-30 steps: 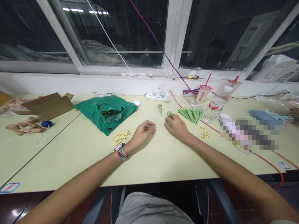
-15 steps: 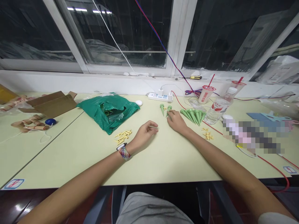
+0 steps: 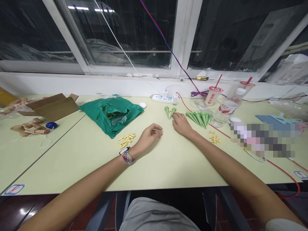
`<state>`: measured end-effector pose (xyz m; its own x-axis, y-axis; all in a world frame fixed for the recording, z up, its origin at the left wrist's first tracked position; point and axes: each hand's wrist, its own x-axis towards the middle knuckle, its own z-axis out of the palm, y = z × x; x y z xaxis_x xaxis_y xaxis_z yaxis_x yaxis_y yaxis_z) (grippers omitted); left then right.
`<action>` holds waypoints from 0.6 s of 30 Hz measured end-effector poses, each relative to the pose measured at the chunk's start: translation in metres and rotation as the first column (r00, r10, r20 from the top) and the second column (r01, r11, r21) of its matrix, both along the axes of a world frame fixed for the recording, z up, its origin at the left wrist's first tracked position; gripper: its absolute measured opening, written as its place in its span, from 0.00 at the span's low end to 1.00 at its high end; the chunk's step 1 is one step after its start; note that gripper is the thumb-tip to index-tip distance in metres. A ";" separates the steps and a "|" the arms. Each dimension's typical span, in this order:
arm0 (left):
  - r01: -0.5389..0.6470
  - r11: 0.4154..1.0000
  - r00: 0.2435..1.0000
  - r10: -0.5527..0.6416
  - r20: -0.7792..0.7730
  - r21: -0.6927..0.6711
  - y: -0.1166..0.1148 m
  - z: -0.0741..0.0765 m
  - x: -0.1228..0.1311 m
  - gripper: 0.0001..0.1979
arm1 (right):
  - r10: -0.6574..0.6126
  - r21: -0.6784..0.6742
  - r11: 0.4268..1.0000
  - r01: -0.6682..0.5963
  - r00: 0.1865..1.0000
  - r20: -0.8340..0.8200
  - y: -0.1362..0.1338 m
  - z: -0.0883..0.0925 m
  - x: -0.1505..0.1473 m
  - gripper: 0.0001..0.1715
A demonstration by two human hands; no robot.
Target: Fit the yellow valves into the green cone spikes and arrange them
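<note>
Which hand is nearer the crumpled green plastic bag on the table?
Left. The left hand rests on the table to the right of the crumpled green plastic bag, not touching it. The right hand lies farther right, beyond the left hand.

The cone-shaped spikes [image 3: 198,118] are a matt mid-green, and the small pieces [image 3: 126,140] lying nearby are pale yellow, both set against the pale yellow-green surface [image 3: 168,166]. The crumpled plastic bag [image 3: 111,115] is a deeper, glossy teal green. A woven watch strap [image 3: 127,157] mixes red, white and dark blue in a speckled pattern. The cardboard box [image 3: 51,107] is plain brown, the round object [image 3: 51,125] beside it deep blue, and the cup [image 3: 213,95] white with red print and a red straw. The bundled wires [image 3: 198,94] run red and blue.
</note>
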<state>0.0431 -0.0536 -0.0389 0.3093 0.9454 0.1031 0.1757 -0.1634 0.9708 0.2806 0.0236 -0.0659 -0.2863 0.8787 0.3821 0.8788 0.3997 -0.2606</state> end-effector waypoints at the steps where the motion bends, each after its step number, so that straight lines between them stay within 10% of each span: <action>1: -0.001 1.000 1.000 0.001 0.000 -0.002 0.000 0.000 0.000 0.11 | 0.001 0.000 1.000 -0.001 1.000 0.002 0.000 0.000 0.000 0.25; 18: -0.006 1.000 1.000 0.006 0.004 -0.001 -0.002 0.003 0.000 0.10 | -0.110 0.139 0.986 0.096 0.989 0.095 -0.005 0.016 0.011 0.29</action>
